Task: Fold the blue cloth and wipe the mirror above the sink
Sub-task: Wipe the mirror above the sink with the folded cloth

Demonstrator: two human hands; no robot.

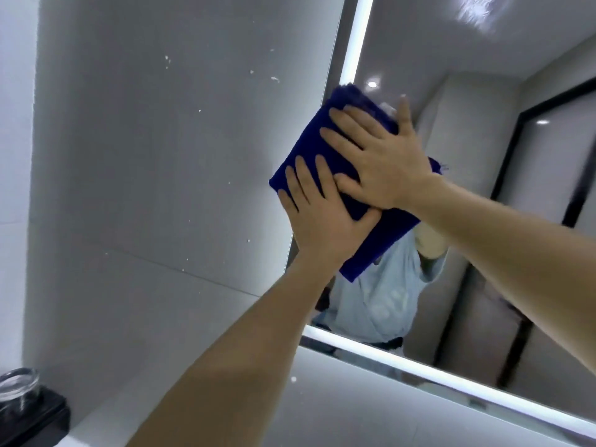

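The blue cloth (309,146) is folded into a long rectangle and lies flat against the mirror (483,221), near the mirror's left edge. Its long axis runs on a diagonal: the upper end points up toward the lit strip (356,43) on the left side of the mirror, and the lower end points down and to the right, toward the reflected light-blue shirt (380,295). The upper end looks a little frayed and thicker.

Both hands press on the cloth with flat palms and spread fingers. The left hand (325,214) covers the lower left part of the cloth, with its thumb reaching to the right across the fabric. The right hand (383,156) covers the upper middle part, and its thumb touches the fingers of the left hand. Neither grip is closed around the cloth; both are open and only push it against the glass.

A second lit strip (451,379) runs along the bottom edge of the mirror. To the left of the mirror is a grey tiled wall (145,156) with small white specks.

In the lower left corner a glass jar (19,387) stands beside a black object (42,417) on the white bench (93,424). The jar is blurred, so I cannot tell what is inside it.
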